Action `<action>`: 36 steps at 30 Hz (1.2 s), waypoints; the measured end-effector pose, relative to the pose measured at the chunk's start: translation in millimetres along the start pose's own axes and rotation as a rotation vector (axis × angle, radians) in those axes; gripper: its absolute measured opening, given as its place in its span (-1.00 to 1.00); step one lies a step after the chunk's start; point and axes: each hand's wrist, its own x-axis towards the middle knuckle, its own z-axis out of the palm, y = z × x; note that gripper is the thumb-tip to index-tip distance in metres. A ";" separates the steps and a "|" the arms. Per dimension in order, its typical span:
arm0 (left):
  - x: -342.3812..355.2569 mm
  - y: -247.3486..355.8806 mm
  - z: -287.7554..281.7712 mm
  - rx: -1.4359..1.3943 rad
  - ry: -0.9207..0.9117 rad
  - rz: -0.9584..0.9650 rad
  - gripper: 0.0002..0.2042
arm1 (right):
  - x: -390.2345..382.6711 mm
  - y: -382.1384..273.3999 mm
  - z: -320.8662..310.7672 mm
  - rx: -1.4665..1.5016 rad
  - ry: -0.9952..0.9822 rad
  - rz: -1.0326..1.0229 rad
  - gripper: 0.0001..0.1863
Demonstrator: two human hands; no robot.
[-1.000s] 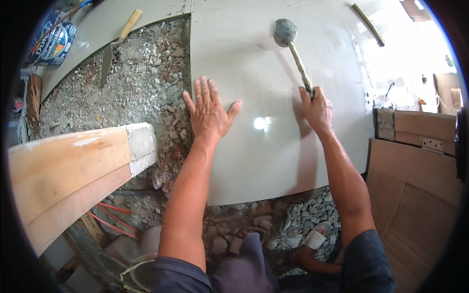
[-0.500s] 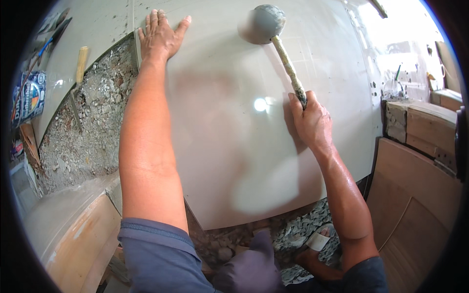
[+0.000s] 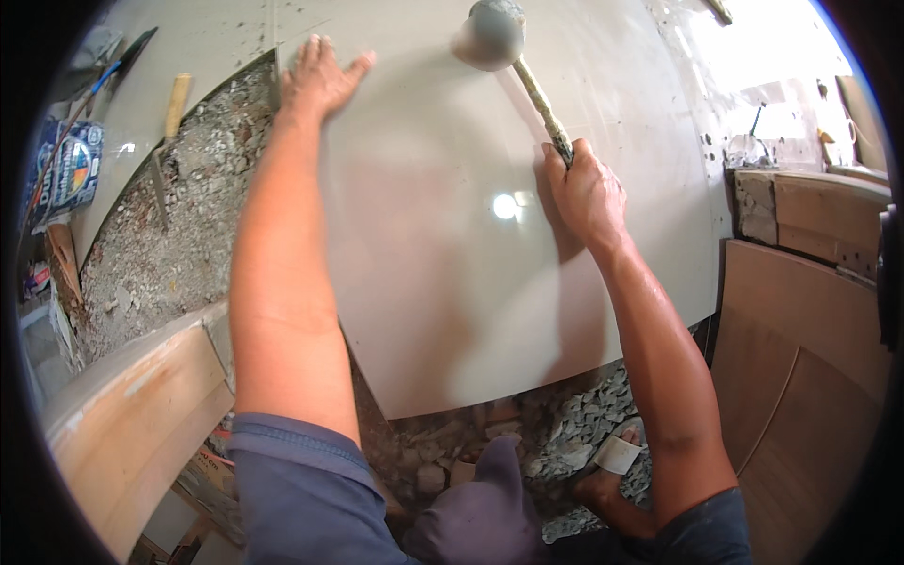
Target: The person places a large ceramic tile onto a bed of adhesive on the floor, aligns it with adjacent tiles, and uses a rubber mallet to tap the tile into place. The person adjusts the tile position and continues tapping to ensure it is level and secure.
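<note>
A large glossy pale tile (image 3: 443,254) fills the middle of the view. My left hand (image 3: 323,83) lies on its far left part, palm down, with the fingers spread. In my right hand (image 3: 589,193) is the wooden handle of a rubber mallet (image 3: 496,38), fingers wrapped round its lower end. The mallet's dark, round head is at the far side of the tile, partly blurred; whether it touches the surface I cannot tell.
Left of the tile lies a rough gravelly bed (image 3: 188,207), with a wooden-handled trowel (image 3: 177,105) at its edge. Beyond stands a blue-and-white bag (image 3: 71,174). Broken rubble (image 3: 584,424) lies below the tile's near edge; brown boards (image 3: 800,348) stand at right, a curved pale wooden piece (image 3: 141,414) at lower left.
The whole view has shifted slightly. My right hand and the mallet have moved farther away and a little left. My left hand stays spread on the tile.
</note>
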 end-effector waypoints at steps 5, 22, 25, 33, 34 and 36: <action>-115.6 15.9 34.1 -0.036 0.065 0.136 -0.09 | -11.9 -4.1 -6.7 -0.007 0.005 -0.024 -0.57; -442.7 15.6 40.0 -0.363 -0.175 0.122 0.12 | -324.6 124.4 -13.0 0.265 -0.210 -0.067 -0.63; -442.6 18.2 37.7 -0.352 -0.195 0.112 0.14 | -331.9 117.6 -4.9 0.208 -0.236 -0.144 -0.66; -441.6 17.9 37.6 -0.332 -0.208 0.102 0.14 | -329.4 108.9 1.3 0.214 -0.229 -0.097 -0.65; -441.6 17.6 37.5 -0.334 -0.200 0.101 0.15 | -327.5 112.7 0.1 0.215 -0.212 -0.115 -0.65; -444.2 17.8 37.8 -0.342 -0.167 0.095 0.17 | -324.4 127.0 -3.9 0.248 -0.152 -0.037 -0.63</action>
